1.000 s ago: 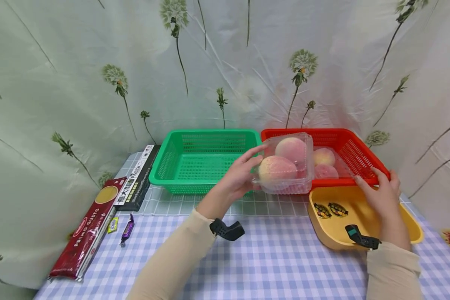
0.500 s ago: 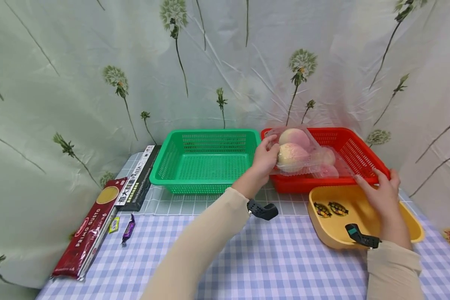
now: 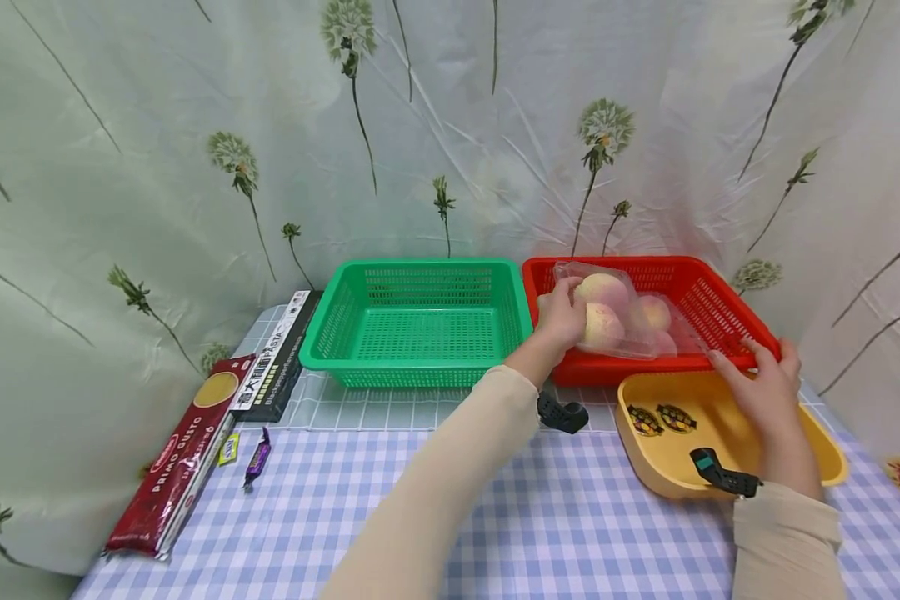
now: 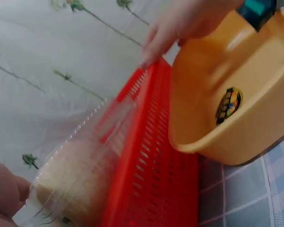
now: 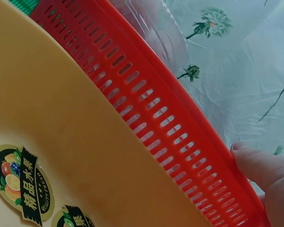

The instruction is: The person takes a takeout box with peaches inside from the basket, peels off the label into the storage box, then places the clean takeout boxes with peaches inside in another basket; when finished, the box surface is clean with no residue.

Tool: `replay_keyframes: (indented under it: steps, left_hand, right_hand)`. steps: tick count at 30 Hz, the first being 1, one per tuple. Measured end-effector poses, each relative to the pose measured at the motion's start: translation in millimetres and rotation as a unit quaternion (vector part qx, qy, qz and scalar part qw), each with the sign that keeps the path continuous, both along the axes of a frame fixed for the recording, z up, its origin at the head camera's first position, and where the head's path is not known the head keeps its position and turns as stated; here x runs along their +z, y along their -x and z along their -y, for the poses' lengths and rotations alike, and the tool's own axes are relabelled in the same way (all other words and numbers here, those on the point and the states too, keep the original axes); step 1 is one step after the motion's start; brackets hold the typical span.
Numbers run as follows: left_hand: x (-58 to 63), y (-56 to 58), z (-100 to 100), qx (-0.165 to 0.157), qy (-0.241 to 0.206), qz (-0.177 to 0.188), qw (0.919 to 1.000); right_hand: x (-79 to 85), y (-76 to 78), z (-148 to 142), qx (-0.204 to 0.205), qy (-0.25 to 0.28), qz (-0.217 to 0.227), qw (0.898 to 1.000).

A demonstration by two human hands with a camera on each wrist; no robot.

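Observation:
My left hand (image 3: 558, 323) grips the left side of a clear plastic box of peaches (image 3: 604, 327), tilted inside the left part of the red basket (image 3: 729, 321). In the left wrist view the plastic box (image 4: 75, 182) leans by the basket's red wall (image 4: 146, 156), and part of my left hand (image 4: 4, 194) shows at its edge. More peaches (image 3: 654, 312) under clear plastic lie to its right in the basket. With its thumb over the rim, my right hand (image 3: 765, 383) holds the basket's front right corner; the right wrist view shows that thumb (image 5: 260, 165) on the red rim.
A yellow tub (image 3: 671, 462) with fruit stickers stands before the red basket. A green basket (image 3: 412, 367) is at its left. Farther left lie a black pasta box (image 3: 273, 367), a red pasta pack (image 3: 176, 467), a small yellow packet (image 3: 228, 449) and a purple-wrapped sweet (image 3: 257, 458).
My left hand has moved right with the box of peaches, from in front of the red basket's left part to inside it. The right hand has stayed on the rim.

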State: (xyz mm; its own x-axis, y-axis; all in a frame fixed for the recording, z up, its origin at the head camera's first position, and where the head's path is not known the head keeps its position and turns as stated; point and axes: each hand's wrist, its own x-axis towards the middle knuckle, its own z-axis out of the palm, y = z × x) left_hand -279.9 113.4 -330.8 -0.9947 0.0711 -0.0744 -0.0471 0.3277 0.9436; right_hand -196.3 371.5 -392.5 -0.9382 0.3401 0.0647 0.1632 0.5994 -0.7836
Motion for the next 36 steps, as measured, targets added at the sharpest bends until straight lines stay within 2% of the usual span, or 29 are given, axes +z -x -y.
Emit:
replay_keyframes:
  steps: [10, 16, 20, 23, 26, 29, 33, 36]
  left_hand:
    - [-10.1, 7.3, -1, -0.017, -0.021, 0.061, 0.9978]
    - [-13.3, 9.8, -3, -0.025, -0.006, 0.077, 0.9967]
    - [-14.4, 10.3, -3, -0.027, -0.018, 0.081, 0.9962]
    - [-15.8, 9.5, -1, -0.027, -0.044, 0.08, 0.9955]
    - [-18.8, 6.3, 2, -0.023, -0.075, 0.061, 0.995]
    - [-23.6, 0.0, 7, -0.03, -0.091, 0.011, 0.9954]
    - [-29.7, -14.1, 17, -0.059, -0.054, -0.073, 0.9941]
    - [-32.7, -25.6, 29, -0.079, -0.029, -0.131, 0.9878]
  right_hand:
    - [-1.7, 1.1, 0, -0.004, -0.006, 0.003, 1.0]
    - [-1.7, 1.7, 0, -0.008, -0.012, 0.002, 1.0]
    - [-1.3, 1.9, 1, -0.01, -0.014, 0.005, 1.0]
    - [0.2, 1.7, 2, -0.012, -0.017, 0.01, 1.0]
    - [1.3, 1.2, 3, -0.011, -0.022, 0.014, 1.0]
    - [2.5, -0.5, 3, -0.01, -0.033, 0.021, 0.999]
    - [7.5, -3.1, 5, -0.017, -0.049, 0.028, 0.998]
    - [15.1, -3.1, 11, -0.017, -0.066, 0.022, 0.997]
